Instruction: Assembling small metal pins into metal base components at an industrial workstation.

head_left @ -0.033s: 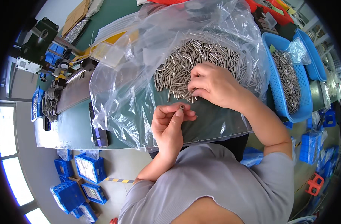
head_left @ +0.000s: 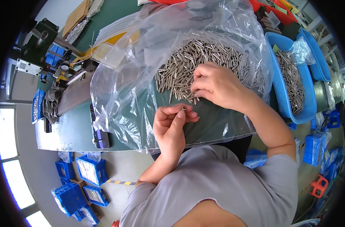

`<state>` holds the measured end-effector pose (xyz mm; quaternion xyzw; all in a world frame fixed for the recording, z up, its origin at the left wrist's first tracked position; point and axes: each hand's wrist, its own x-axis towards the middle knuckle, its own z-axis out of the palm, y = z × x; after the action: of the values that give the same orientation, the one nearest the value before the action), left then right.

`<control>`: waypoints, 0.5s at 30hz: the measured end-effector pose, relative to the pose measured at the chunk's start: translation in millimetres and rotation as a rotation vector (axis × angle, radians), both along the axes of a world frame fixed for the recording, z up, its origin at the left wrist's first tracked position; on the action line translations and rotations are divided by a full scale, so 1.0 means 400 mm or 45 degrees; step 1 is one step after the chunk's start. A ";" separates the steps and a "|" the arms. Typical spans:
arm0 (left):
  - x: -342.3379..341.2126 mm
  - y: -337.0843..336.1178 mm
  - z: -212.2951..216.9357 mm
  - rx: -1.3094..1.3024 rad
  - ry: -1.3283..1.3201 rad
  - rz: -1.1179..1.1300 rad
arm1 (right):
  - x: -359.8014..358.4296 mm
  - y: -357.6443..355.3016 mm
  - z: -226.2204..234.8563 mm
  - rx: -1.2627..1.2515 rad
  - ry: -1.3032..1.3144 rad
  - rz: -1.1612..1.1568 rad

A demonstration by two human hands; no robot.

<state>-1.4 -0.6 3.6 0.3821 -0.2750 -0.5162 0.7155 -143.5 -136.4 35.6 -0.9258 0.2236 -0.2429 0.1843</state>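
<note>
A small metal pin, seen nearly end-on, is pinched between the thumb and forefinger of my left hand. That hand is held above the near part of the bench, just short of a heap of metal pins. My right hand reaches over the heap's near edge, thumb and fingertips closed together among the pins there. What those fingertips grip is partly hidden. The slim grey pins lie in a wide pile on a clear plastic bag, whose crumpled film spreads around and behind them.
At the right, a blue perforated basket contains more metal pins, beside another blue basket. A dark bench machine stands at the far left. Blue crates sit on the floor left, and a red stool at right.
</note>
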 end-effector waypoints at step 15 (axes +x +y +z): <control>-0.001 0.001 -0.002 -0.026 0.009 -0.007 | -0.007 0.025 0.060 1.218 -0.283 0.078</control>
<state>-2.0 -0.1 2.6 0.3723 -0.2787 -0.5168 0.7188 -146.2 -126.6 59.7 -0.7120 0.2617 -0.2046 0.6186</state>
